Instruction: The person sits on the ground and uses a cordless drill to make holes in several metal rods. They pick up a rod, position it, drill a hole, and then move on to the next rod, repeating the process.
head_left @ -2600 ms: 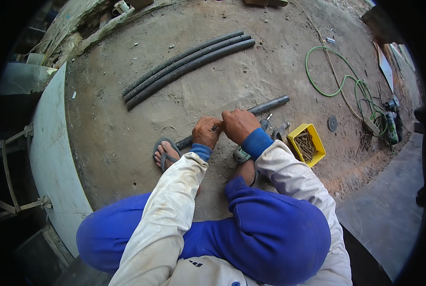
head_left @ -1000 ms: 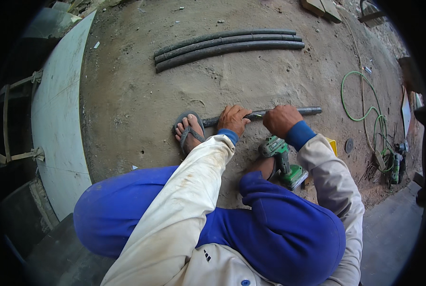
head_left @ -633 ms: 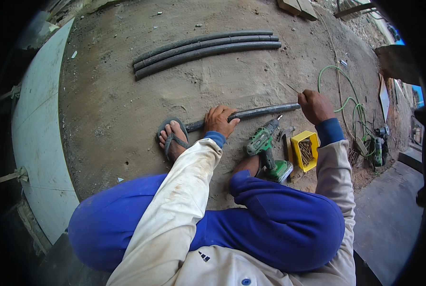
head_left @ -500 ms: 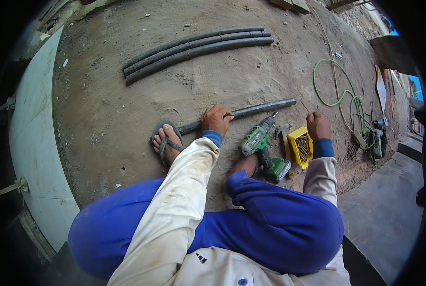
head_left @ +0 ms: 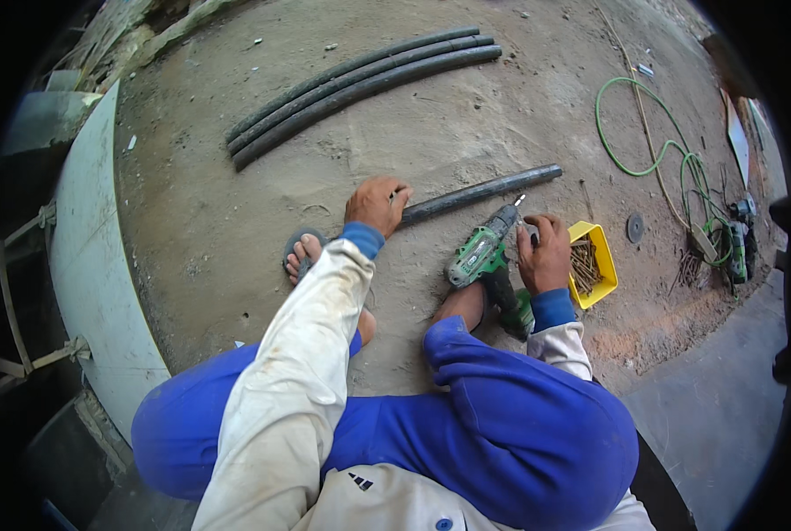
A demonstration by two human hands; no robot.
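Over the near end of a dark pipe, my left hand is closed, thumb and fingers bent together; a small dark bit shows between them, too little to name. The pipe's left end is hidden behind this hand and cuff. My right hand has thumb and fingers bent but apart, over a grey object it mostly covers. A green and black cordless drill, bit pointing away, lies left of that hand. A yellow box of screws stands just right of it.
Three dark pipes lie side by side farther off. A dark disc rests on the dirt, with a green cord and a green angle grinder beyond. A pale board borders the left. My sandalled foot is near the pipe.
My left hand has shifted left and up from its grip around the pipe. My right hand has moved left, from beyond the yellow box to between box and drill, its fingers now apart.
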